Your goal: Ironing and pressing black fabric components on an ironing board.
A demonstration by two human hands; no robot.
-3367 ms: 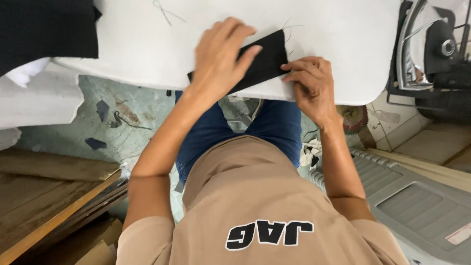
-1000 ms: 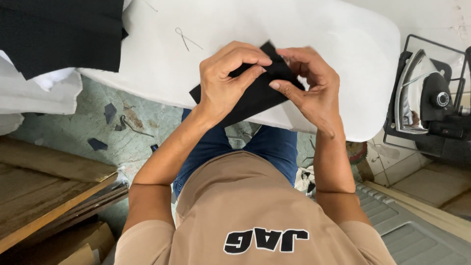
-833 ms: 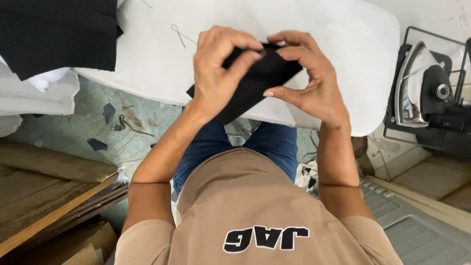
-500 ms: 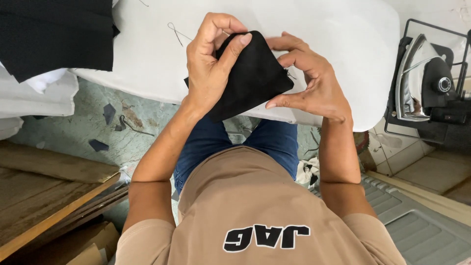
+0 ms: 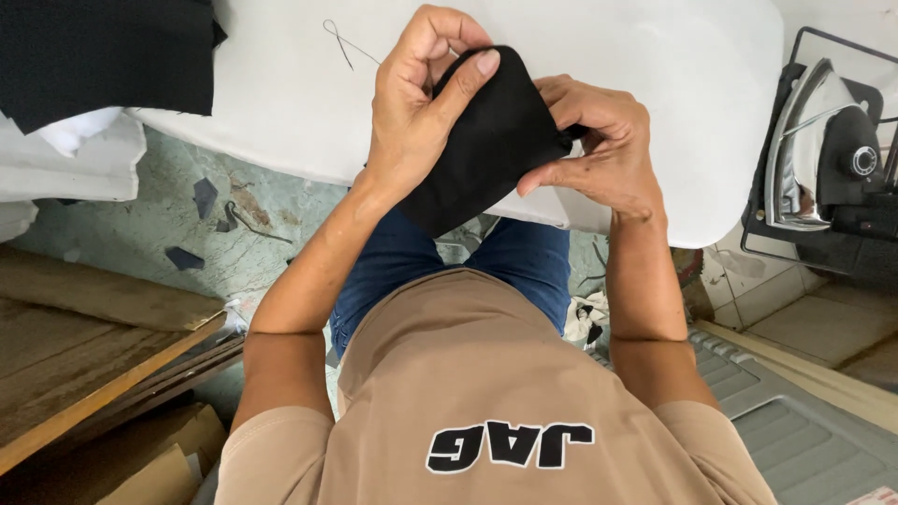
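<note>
Half a second earlier you had the black fabric piece a little lower and nearer the right hand; by this moment you had raised it slightly and your left thumb had slid up along its top edge. Before that, it had lain flat on the board under your palms.

Largest in view was the white padded ironing board, stretching across the top, with the fabric piece held just above its near edge and over your lap. A stack of black cloth lay on the board's far left end, resting partly on folded white cloth. At the right, well apart from your hands, a steam iron stood on its dark stand.

Your left hand gripped the fabric piece from the left, thumb pressed flat on its front near the top and the other fingers curled together behind it. Your right hand pinched the piece's right edge between thumb and bent fingers, held close together.

A loose thread lay on the board just left of your left hand.
</note>
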